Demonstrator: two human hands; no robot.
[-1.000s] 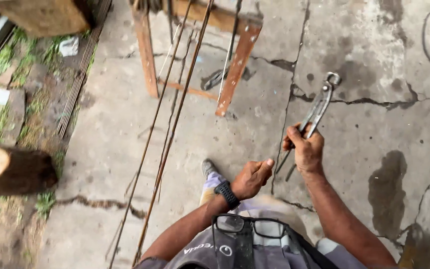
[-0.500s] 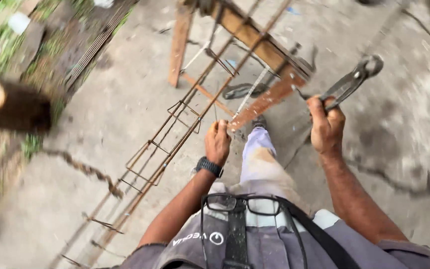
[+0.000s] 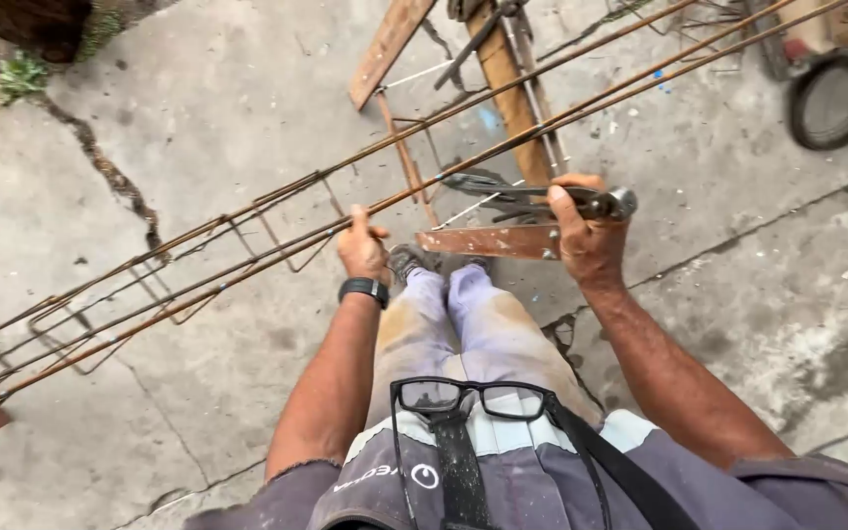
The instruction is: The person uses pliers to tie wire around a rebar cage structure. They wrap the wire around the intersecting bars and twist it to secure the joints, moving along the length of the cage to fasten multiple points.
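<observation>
1. Black-framed glasses (image 3: 473,397) are seen hanging at the chest, bottom centre.
2. A rusty rebar cage (image 3: 247,245), running lower left to upper right, is gripped by the left hand (image 3: 363,245), closed around one bar.
3. Metal pincers (image 3: 542,196) are clenched in the right hand (image 3: 586,236), right of centre.
4. A wooden trestle (image 3: 503,69) stands on the cracked concrete floor (image 3: 198,88) at upper centre.

No packages, signs or screens in view. One label only: a small white printed logo on the grey shirt (image 3: 414,476), low in the frame, just left of the dark strap (image 3: 463,471) under the hanging glasses (image 3: 473,397).
</observation>
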